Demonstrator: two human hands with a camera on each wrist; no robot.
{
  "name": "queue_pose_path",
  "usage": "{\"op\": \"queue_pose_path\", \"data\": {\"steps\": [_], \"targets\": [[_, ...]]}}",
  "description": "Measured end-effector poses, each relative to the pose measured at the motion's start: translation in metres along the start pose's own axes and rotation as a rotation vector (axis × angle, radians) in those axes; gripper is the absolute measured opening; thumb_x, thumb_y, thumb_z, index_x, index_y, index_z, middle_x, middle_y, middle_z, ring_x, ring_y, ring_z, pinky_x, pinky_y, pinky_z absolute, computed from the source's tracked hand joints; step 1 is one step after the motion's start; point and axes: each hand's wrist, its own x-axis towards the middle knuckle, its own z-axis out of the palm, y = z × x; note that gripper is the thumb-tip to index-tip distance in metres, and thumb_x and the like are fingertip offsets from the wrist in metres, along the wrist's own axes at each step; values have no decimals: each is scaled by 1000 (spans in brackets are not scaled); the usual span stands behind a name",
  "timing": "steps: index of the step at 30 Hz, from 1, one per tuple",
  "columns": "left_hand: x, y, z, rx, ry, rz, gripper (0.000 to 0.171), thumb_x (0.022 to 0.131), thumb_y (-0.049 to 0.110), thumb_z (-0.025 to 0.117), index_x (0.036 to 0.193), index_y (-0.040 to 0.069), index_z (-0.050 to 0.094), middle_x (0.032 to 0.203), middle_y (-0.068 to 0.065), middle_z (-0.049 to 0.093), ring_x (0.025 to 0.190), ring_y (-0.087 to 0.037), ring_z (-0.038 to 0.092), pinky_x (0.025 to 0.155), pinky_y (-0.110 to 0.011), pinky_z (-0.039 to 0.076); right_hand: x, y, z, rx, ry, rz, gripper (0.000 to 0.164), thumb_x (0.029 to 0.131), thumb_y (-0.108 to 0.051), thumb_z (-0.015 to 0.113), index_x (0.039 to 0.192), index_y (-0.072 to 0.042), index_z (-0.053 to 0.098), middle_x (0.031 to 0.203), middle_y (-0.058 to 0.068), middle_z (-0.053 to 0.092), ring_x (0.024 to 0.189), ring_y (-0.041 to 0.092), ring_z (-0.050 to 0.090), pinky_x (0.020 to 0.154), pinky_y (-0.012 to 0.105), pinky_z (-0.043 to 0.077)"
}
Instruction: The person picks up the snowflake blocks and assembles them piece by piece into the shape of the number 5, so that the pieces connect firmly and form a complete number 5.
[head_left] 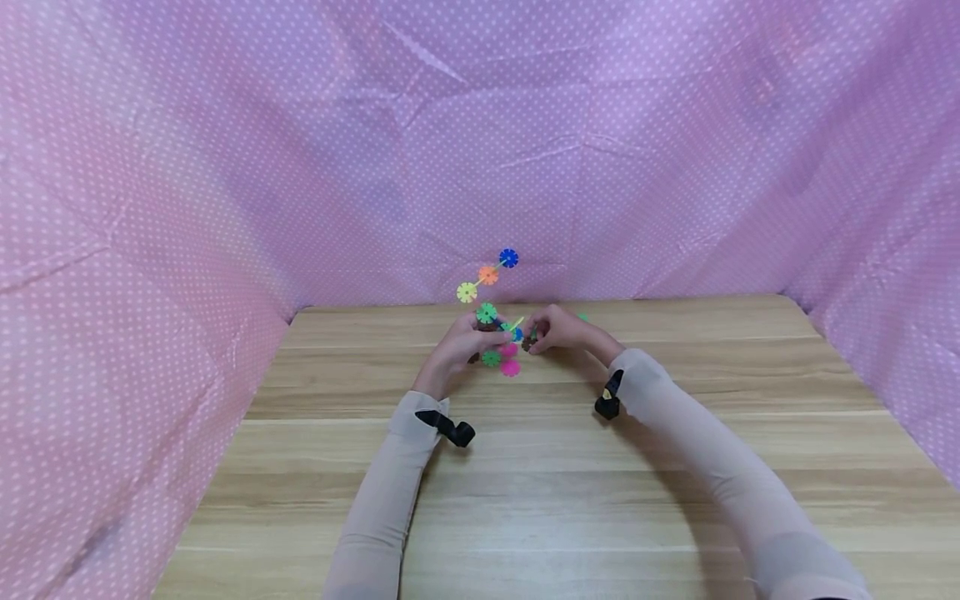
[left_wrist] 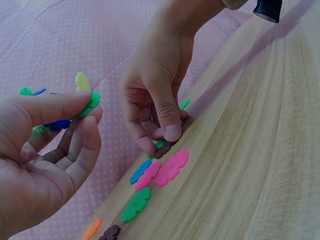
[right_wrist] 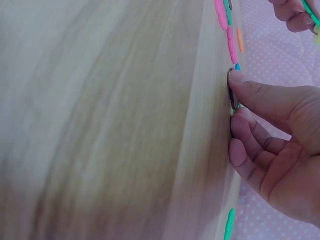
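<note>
My left hand (head_left: 454, 346) is raised over the far part of the table and pinches a green notched plastic disc (left_wrist: 90, 106) between thumb and forefinger. A yellow disc (left_wrist: 82, 82) stands up from that green one. The joined chain continues beyond the hand through another green disc (head_left: 487, 313), a yellow disc (head_left: 467, 292), an orange disc (head_left: 488, 275) and a blue disc (head_left: 508, 258) at the far end. Low at the tabletop, my right hand (head_left: 562, 327) pinches a brown disc (left_wrist: 165, 149), with its fingertips close to the wood. Its fingers partly hide a green piece beside it.
Loose discs lie on the wooden table (head_left: 540, 483) below the left hand: two pink ones (left_wrist: 172, 167), a green one (left_wrist: 136, 205), a blue one (left_wrist: 140, 172), an orange one (left_wrist: 92, 229). Another green disc (right_wrist: 229, 225) lies past the right hand. Dotted pink cloth (head_left: 480, 167) surrounds the table.
</note>
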Motion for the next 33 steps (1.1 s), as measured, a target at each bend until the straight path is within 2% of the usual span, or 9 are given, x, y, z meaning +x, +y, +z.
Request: {"op": "queue_pose_path", "data": {"steps": [4,7,12,17,20,23,28,30,33], "targets": [[-1,1,0,10,17,-10,14,90,19,78,101,15,70,88,6,69,76,-10,55,66,-30,37,0,0,0,22,-12,14,27,77,1,84,100,6,70,81,11,65,74,13,55,69,21,48],[-2,1,-1,6,25,-15,13,90,20,78,100,16,70,89,6,69,79,-12,57,69,-30,40,-1,0,0,25,-12,30,29,76,2,85,100,5,68,84,9,64,78,13,56,71,22,50],[-1,0,0,-8,21,-10,14,91,15,76,104,12,71,92,5,71,86,-13,62,79,-33,48,-4,3,1,80,12,8,27,79,7,80,102,8,66,93,17,67,85,16,59,76,21,52],[1,-1,1,-25,5,25,17,93,8,73,109,6,72,93,3,72,84,-9,64,82,-31,54,-9,9,1,180,37,19,19,87,9,71,105,8,66,94,17,69,81,14,61,68,22,53],[2,-3,1,-21,-9,43,15,93,7,72,108,6,72,90,3,72,80,-8,62,76,-29,52,-11,12,0,251,77,55,18,90,6,69,107,6,68,92,12,71,75,13,62,64,24,54],[3,-4,1,-21,-27,50,12,94,7,72,105,8,71,88,4,71,79,-8,61,73,-28,49,-14,13,-1,341,133,87,21,91,4,69,112,6,69,92,7,73,75,12,65,66,25,58],[3,-5,1,-34,-37,59,13,93,6,72,105,9,70,93,2,70,84,-9,62,79,-30,51,-20,1,-5,486,239,114,30,92,-1,70,121,6,65,95,2,74,82,12,70,78,34,63],[3,-5,1,-35,-34,55,14,93,6,72,106,9,69,95,2,70,86,-9,63,82,-30,52,-22,-6,-7,521,279,109,33,93,-5,71,123,7,64,95,1,74,81,11,70,82,39,63],[3,-4,1,-33,-27,47,13,95,6,70,107,9,69,95,1,69,87,-11,63,83,-32,51,-23,-16,-10,561,316,83,36,94,-7,71,125,9,62,92,-3,73,82,8,70,85,42,63]]}}
